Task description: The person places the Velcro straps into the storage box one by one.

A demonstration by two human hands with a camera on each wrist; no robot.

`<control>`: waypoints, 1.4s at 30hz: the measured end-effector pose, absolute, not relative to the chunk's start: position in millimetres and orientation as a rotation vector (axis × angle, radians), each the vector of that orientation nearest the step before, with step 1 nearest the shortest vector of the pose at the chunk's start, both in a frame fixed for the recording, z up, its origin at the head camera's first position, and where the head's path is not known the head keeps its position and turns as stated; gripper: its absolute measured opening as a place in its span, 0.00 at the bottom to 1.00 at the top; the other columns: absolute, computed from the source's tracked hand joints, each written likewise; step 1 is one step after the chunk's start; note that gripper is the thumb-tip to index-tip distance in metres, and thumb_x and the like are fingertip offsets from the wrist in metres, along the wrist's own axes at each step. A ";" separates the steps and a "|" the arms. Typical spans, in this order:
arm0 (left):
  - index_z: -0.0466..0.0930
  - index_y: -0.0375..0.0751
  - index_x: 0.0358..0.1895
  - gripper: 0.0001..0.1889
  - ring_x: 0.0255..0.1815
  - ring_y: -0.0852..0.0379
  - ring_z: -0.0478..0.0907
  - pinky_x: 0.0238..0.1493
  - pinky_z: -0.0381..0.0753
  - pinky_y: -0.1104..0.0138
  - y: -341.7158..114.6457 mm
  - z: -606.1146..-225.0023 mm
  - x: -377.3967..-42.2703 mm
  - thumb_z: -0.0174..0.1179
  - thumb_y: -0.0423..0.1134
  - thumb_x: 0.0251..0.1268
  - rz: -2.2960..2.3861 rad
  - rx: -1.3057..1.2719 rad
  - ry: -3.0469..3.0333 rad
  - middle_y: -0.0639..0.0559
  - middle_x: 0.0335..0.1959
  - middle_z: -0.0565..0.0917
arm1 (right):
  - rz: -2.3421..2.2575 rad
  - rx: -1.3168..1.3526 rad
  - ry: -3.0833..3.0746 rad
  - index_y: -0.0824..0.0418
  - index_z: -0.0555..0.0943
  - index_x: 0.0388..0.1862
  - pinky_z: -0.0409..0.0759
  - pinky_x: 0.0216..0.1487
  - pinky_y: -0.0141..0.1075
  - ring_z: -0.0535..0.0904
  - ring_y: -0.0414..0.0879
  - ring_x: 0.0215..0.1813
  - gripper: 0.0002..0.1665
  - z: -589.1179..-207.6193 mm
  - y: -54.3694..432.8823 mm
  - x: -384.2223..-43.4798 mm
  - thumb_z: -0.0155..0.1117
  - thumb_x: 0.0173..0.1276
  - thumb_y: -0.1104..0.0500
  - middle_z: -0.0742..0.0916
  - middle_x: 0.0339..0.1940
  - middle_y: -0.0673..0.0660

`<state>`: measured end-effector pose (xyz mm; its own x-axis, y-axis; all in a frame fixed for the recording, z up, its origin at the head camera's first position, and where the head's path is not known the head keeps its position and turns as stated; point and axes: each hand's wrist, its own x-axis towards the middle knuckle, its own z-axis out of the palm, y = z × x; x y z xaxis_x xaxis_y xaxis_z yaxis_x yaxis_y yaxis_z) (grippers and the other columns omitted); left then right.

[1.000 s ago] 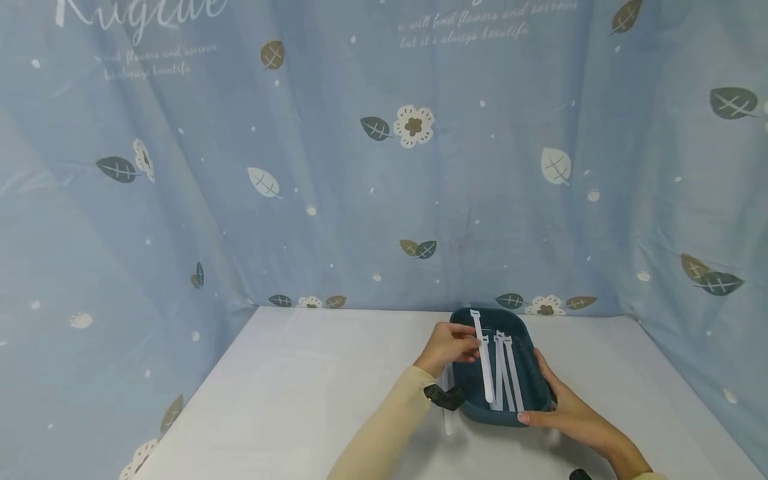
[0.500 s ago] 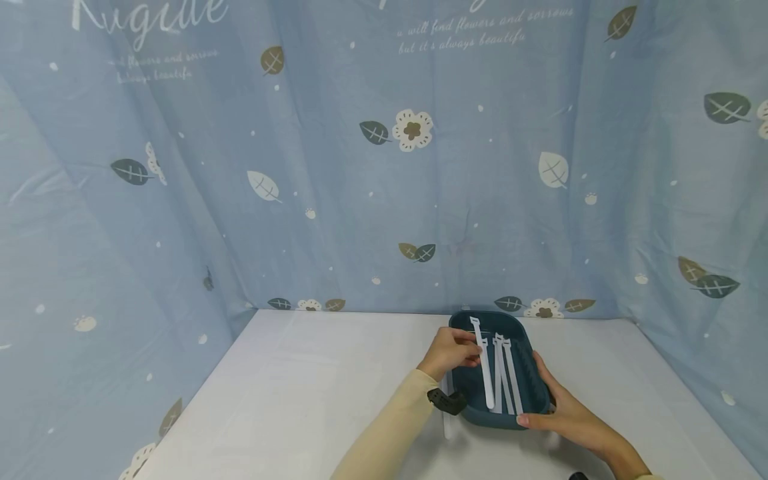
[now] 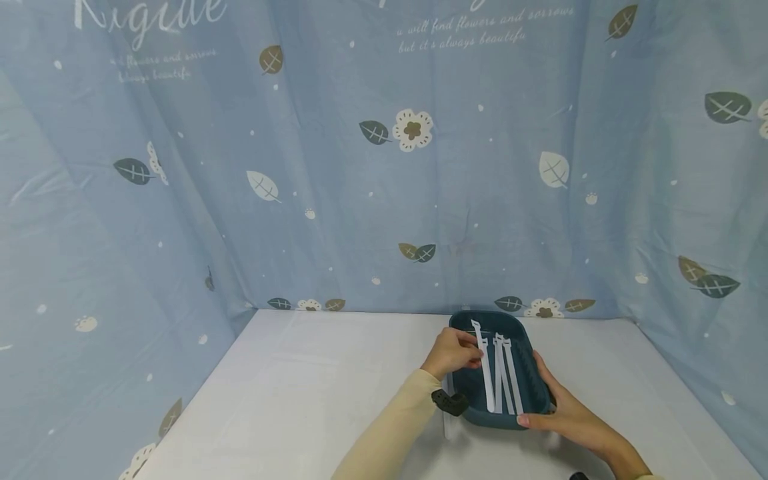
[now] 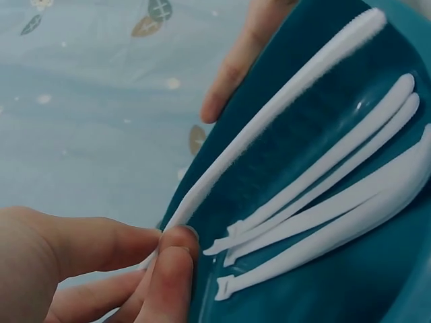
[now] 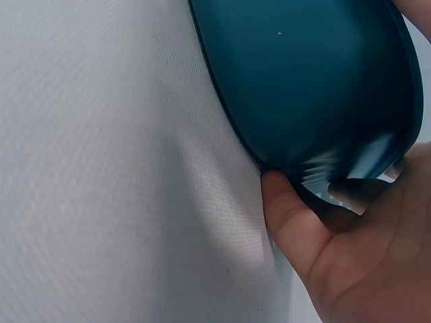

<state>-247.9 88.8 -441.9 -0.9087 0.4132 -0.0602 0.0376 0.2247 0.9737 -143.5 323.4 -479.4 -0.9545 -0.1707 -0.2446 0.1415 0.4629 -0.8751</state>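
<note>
My left hand [image 3: 449, 353] pinches a white hook-and-loop cable tie [image 4: 269, 114] near its slotted head, between thumb and fingertips. The strap stretches over the left part of a dark teal tray [image 3: 531, 377], its rounded tail toward the near end. Several similar white cable ties [image 4: 330, 161] lie side by side in the tray, heads at the far end. At the near right corner my right hand [image 3: 570, 408] grips the tray, thumb on the near edge and fingers along the right side. The right wrist view shows the tray's smooth outer surface [image 5: 303, 81] with the thumb against its edge.
Another white strip [image 3: 447, 425] lies on the white tabletop [image 3: 324, 387] at the tray's left, partly behind the left wrist's black band [image 3: 450, 402]. A blue curtain [image 3: 336, 167] with leaves and flowers hangs behind the table and along its sides.
The left hand has lowered slightly with the cable tie, whose strap now sits a little deeper over the tray. The right hand keeps its hold on the corner.
</note>
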 end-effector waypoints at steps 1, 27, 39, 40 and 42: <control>0.83 0.25 0.56 0.17 0.30 0.55 0.90 0.36 0.91 0.68 89.2 -441.8 -247.7 0.68 0.28 0.65 1.719 0.423 2.212 0.47 0.34 0.88 | -1.490 -0.026 2.415 0.41 0.19 0.83 0.47 0.73 0.81 0.32 0.77 0.84 0.74 -479.2 323.4 -143.2 0.71 0.67 0.48 0.33 0.86 0.68; 0.84 0.25 0.52 0.15 0.28 0.54 0.90 0.34 0.91 0.67 93.4 -440.1 -245.9 0.69 0.27 0.63 1.640 0.435 2.319 0.47 0.30 0.89 | -1.486 -0.033 2.419 0.44 0.20 0.83 0.45 0.73 0.81 0.31 0.77 0.84 0.73 -477.0 322.6 -141.3 0.71 0.67 0.47 0.33 0.86 0.67; 0.85 0.26 0.52 0.14 0.30 0.51 0.91 0.34 0.91 0.67 92.9 -440.8 -245.3 0.68 0.26 0.63 1.648 0.437 2.304 0.47 0.30 0.88 | -1.489 -0.027 2.412 0.40 0.20 0.83 0.49 0.72 0.81 0.31 0.78 0.83 0.73 -483.3 326.5 -143.1 0.71 0.68 0.46 0.32 0.86 0.67; 0.85 0.27 0.52 0.14 0.30 0.51 0.91 0.34 0.91 0.67 92.8 -440.5 -245.0 0.68 0.26 0.64 1.650 0.434 2.303 0.46 0.31 0.88 | -1.488 -0.029 2.414 0.40 0.20 0.83 0.50 0.72 0.80 0.31 0.78 0.83 0.73 -483.2 326.4 -143.1 0.71 0.68 0.47 0.32 0.86 0.67; 0.85 0.27 0.52 0.13 0.30 0.50 0.91 0.35 0.91 0.66 92.6 -440.1 -244.6 0.68 0.25 0.64 1.650 0.432 2.302 0.46 0.31 0.88 | -1.485 -0.031 2.418 0.41 0.20 0.82 0.51 0.72 0.80 0.32 0.78 0.83 0.73 -482.7 325.8 -143.2 0.70 0.68 0.47 0.32 0.86 0.67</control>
<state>-244.6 92.6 -440.1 -0.9172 0.3953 -0.0492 0.0804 0.3047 0.9490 -143.2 325.8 -482.7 -0.9541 -0.1744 -0.2437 0.1384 0.4646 -0.8746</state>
